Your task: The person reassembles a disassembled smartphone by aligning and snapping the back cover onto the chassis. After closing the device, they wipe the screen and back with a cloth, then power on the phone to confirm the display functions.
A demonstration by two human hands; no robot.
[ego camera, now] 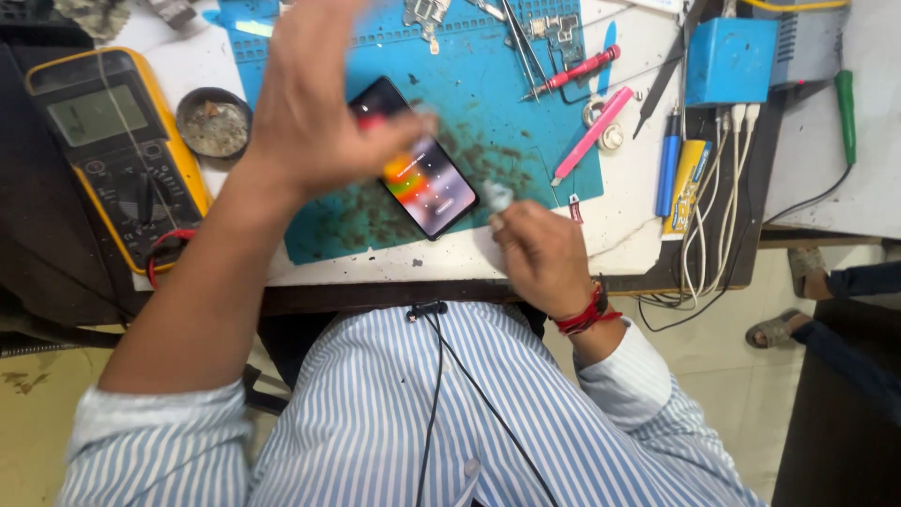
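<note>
Left hand: we see our left hand [314,113] raised in the upper middle of the frame, fingers spread wide and blurred, hovering over the upper end of the smartphone [414,158]; it grips nothing that we can make out.
Right hand: our right hand [542,255] sits at centre frame, fingers pinched narrow around a small pale object [496,196], too blurred to name.
Smartphone: it lies screen up and lit on the blue repair mat [488,103], in the middle of the frame.
Long axis: it runs diagonally, from upper left down to lower right.
Which way it lies: we have the phone just below and right of the left hand, and up and left of the right hand.
Nearer hand: the right hand's pinch is just beside the phone's lower right corner; the left hand overlaps its top end in the view, but we cannot tell whether it touches.
Around us: a yellow multimeter [117,150] at far left, a round tin [214,122] beside it, a red screwdriver [574,72] and a pink pry tool [592,134] at upper right on the worktop [619,235].
</note>
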